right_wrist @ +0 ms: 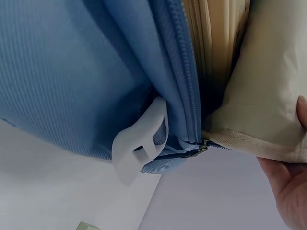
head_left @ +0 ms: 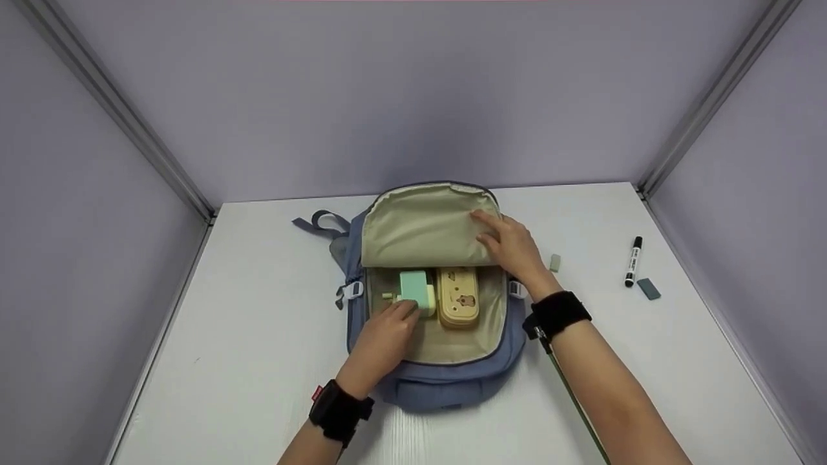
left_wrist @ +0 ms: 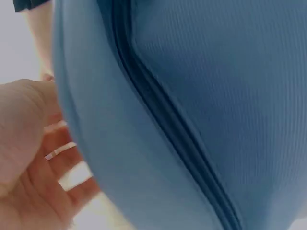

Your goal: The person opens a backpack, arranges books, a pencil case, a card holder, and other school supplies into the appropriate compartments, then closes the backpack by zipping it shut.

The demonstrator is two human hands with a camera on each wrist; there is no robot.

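A blue backpack (head_left: 452, 381) lies unzipped on the table, its pale-lined flap (head_left: 426, 226) folded back. Inside, a mint and pale-yellow pencil sharpener (head_left: 413, 284) with a small crank sits beside a yellow pencil case (head_left: 459, 300) printed with a bear. My left hand (head_left: 384, 336) reaches over the bag's lower left rim, fingertips at the sharpener's near edge. Those fingers look loosely bent and spread in the left wrist view, partly hidden by the blue fabric. At the flap's right edge my right hand (head_left: 513, 245) holds the cloth, some fingers on the lining.
Right of the bag lie a small pale-green eraser (head_left: 555, 263), a black-and-white marker (head_left: 634, 261) and a dark grey-green block (head_left: 649, 289). A strap (head_left: 316, 223) spreads out at the bag's upper left. Grey panels (head_left: 413, 97) wall the white table (head_left: 258, 323).
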